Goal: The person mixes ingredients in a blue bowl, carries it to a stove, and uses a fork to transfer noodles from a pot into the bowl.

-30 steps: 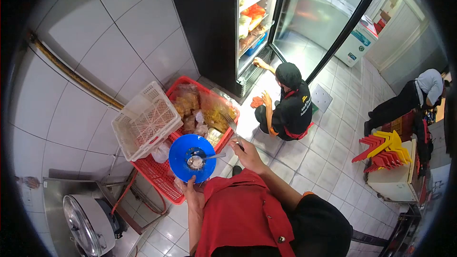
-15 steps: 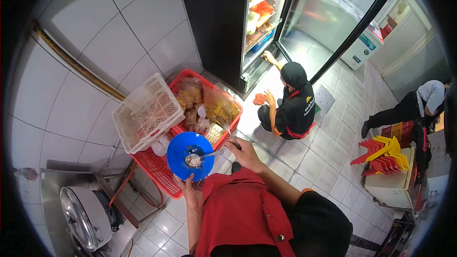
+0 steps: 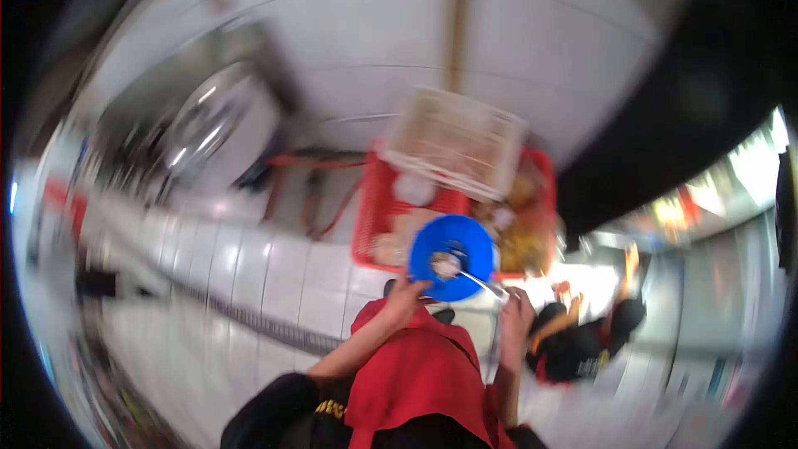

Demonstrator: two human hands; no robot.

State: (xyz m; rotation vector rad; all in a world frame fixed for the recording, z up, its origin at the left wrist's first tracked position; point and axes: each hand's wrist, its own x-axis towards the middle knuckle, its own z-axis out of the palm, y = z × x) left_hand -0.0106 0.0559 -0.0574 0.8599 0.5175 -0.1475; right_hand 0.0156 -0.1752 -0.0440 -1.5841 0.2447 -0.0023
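Note:
The picture is smeared by motion. My left hand (image 3: 405, 293) grips the near rim of a blue bowl (image 3: 453, 255) that holds a little pale food and a metal spoon (image 3: 475, 278). My right hand (image 3: 515, 313) is up beside the bowl at the spoon's handle end; the blur hides what it grips. Past the bowl a red crate (image 3: 371, 214) of bagged food stands on the floor, with a white basket (image 3: 455, 141) lying on top.
A person in black with red trim (image 3: 582, 341) crouches on the tiled floor at the right, by the dark fridge (image 3: 665, 108). A round metal appliance (image 3: 204, 129) stands on a steel counter at the upper left. White tiled wall behind.
My view has swung sharply to the left, so the crate, fridge and crouching person slid right. The bowl stays in my left hand; my right hand has come nearer to the spoon.

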